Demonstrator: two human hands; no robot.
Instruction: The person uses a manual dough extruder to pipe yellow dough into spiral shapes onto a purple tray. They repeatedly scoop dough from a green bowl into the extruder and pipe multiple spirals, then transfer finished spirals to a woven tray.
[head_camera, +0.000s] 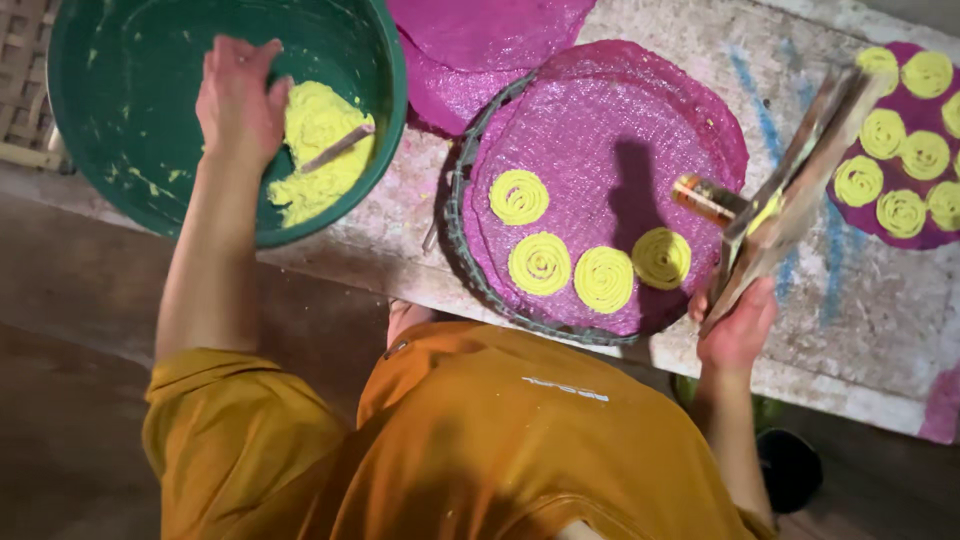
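Observation:
My left hand reaches into a big green bowl and lies against a lump of yellow dough; its fingertips curl out of sight. A thin stick lies in the dough. My right hand grips the handles of a metal hand press, whose brass-coloured barrel hangs over a round pink mesh mat. Several yellow dough spirals lie on that mat's near side.
The pink mat rests on a round woven tray on a stained white bench. More pink mats lie behind it. At the right, another pink mat carries several spirals. A woven basket sits at far left.

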